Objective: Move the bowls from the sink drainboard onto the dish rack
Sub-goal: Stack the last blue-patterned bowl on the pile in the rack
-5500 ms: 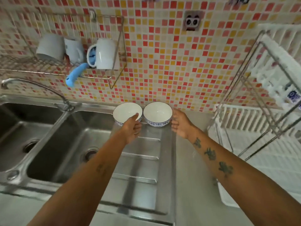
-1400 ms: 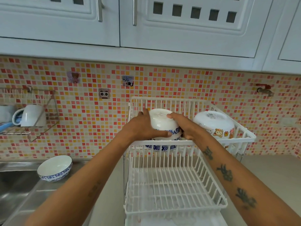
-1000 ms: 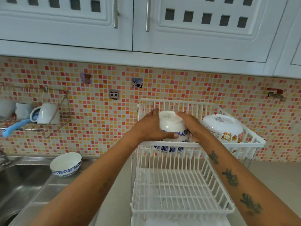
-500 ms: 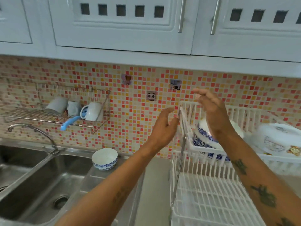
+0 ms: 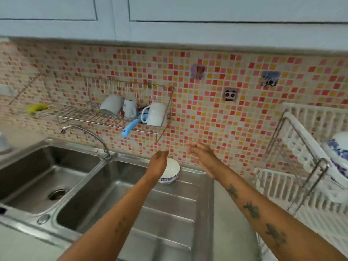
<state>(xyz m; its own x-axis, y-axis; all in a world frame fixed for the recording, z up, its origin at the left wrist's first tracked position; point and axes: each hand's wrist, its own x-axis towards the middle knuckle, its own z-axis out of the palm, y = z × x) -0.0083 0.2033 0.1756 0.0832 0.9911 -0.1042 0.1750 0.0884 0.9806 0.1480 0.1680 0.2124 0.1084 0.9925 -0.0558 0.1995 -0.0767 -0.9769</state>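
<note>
A white bowl with a blue-patterned rim [image 5: 171, 171] stands upright at the back of the steel drainboard [image 5: 169, 213]. My left hand [image 5: 157, 163] hovers open just in front of it and covers its left side. My right hand [image 5: 202, 156] hangs open to the right of the bowl, apart from it. The white dish rack [image 5: 293, 140] stands at the right edge. A blue-and-white bowl [image 5: 339, 149] rests on its upper tier, partly cut off by the frame.
A double steel sink [image 5: 71, 181] with a curved faucet [image 5: 82, 131] lies to the left. A wire wall shelf [image 5: 94, 117] above it holds mugs [image 5: 156, 113] and a blue-handled brush [image 5: 130, 127]. Grey countertop [image 5: 231, 223] separates drainboard and rack.
Both hands let go of the bowl on the rack's upper tier and swung left and down to the drainboard. My view turned left toward the sink.
</note>
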